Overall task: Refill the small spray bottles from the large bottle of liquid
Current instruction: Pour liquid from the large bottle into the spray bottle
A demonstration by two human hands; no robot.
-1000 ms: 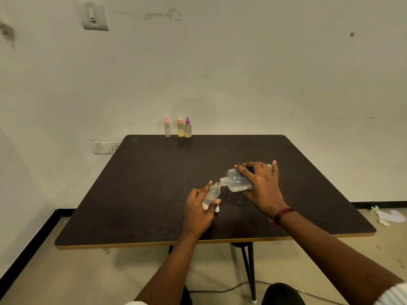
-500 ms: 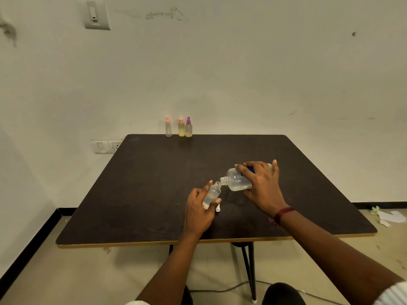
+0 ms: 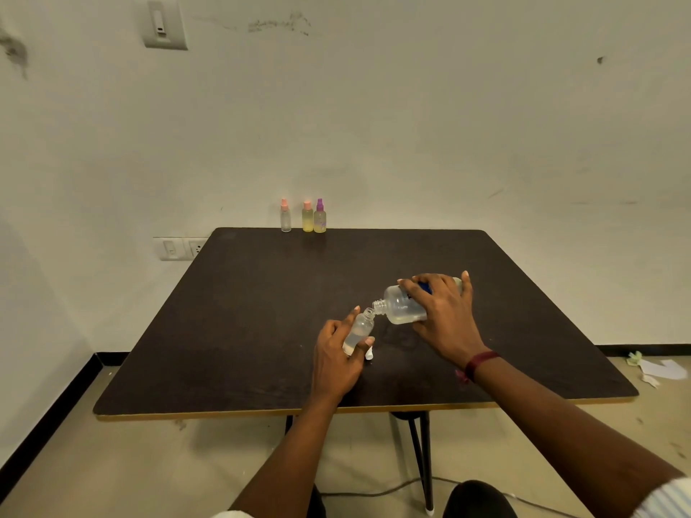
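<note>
My left hand grips a small clear spray bottle with its cap off, tilted to the right above the dark table. My right hand holds the large clear bottle tipped almost flat, its threaded mouth touching the small bottle's open neck. Pale liquid lies in the lower side of the large bottle. A small white cap piece rests on the table just under my left fingers.
Three small spray bottles stand at the table's far edge by the wall: a clear one with a pink cap, a yellow one with a pink cap, a yellow one with a purple cap. Paper scraps lie on the floor at right.
</note>
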